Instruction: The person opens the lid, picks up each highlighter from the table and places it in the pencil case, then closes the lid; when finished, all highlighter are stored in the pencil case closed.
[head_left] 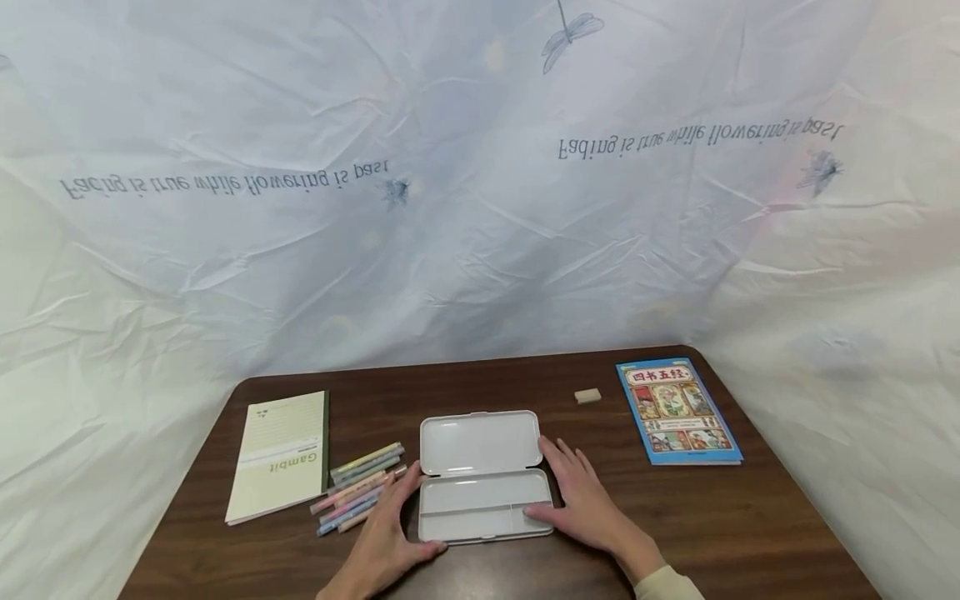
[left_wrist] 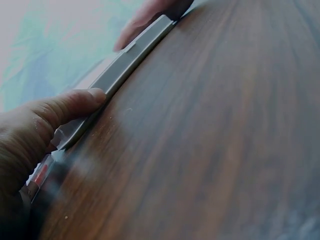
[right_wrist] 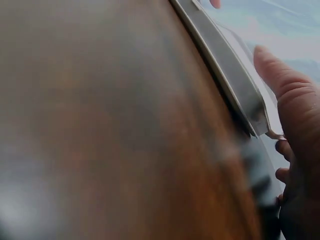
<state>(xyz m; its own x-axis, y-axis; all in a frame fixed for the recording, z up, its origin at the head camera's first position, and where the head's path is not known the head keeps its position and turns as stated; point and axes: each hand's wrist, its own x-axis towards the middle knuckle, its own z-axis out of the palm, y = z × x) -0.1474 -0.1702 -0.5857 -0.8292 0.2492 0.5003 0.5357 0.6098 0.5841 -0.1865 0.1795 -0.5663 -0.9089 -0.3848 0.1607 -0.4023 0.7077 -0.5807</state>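
Pencil case [head_left: 465, 496], white, in the near middle of the surface [head_left: 675, 517], hinged open. Lid [head_left: 480, 442] folded back on the far side, pale inner face showing. Base holds one long far compartment plus a near row, split by a short divider into a longer left section and a small right one; white floor visible in each. Left hand [head_left: 386, 533] at the case's left end, wide: index finger reaches toward the hinge corner, thumb lies against the near wall by the left corner; thumb contact clear in the left wrist view. Right hand [head_left: 585, 500] at the right end, also wide: index finger up along the lid's right edge, thumb stretched left over the small right section; cannot tell whether its tip touches. Pale sleeve [head_left: 667, 583] at the right wrist. Pens [head_left: 360, 479] lie loosely grouped just left of the case, some partly behind the left hand. Notebook [head_left: 281, 454] farther left. Eraser [head_left: 588, 396] far right of the case; blue-bordered book [head_left: 678, 411] beyond it, at right.
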